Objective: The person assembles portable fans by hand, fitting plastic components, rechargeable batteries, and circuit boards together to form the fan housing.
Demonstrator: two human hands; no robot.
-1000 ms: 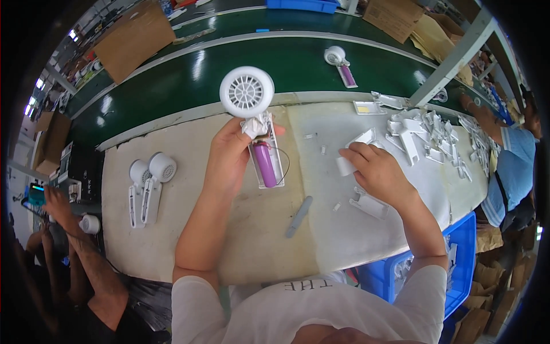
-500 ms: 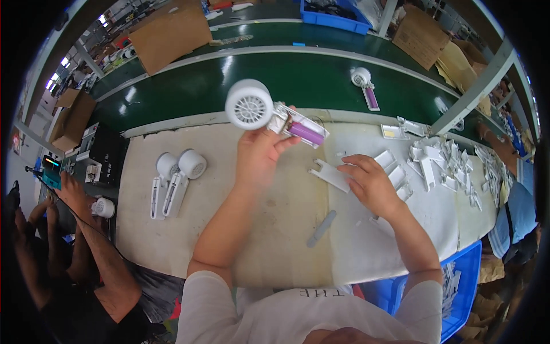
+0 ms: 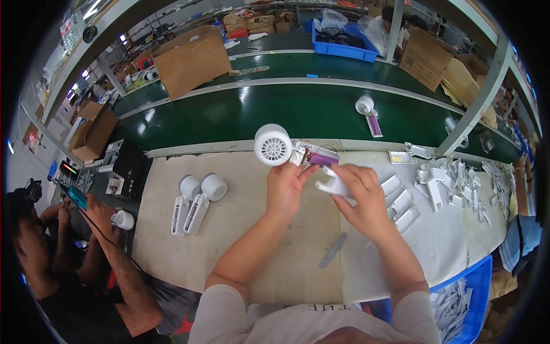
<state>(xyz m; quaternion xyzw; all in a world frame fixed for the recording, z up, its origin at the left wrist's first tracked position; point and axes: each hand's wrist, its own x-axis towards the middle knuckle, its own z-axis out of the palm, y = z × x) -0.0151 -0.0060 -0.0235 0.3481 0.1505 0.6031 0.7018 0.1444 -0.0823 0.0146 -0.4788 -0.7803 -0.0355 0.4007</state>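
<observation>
within the left hand (image 3: pixel 284 190) lies the white fan (image 3: pixel 297 153), head (image 3: pixel 272 144) leftward.

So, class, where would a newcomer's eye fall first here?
Probably on the white fan in the left hand, near the centre, its purple battery showing. Next, the white cover in the right hand, just beside it. Then the green belt stretching across behind the table.

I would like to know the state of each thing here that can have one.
Held fan: open, purple cell showing.
Left hand: gripping the held fan.
White cover: off the fan, not fitted.
Right hand: gripping the white cover.
Two fans at left: lying, no cell showing.
Far fan: lying, purple cell showing.
Grey tool: lying, unheld.
Lower-right blue bin: no lid, holding white parts.
</observation>
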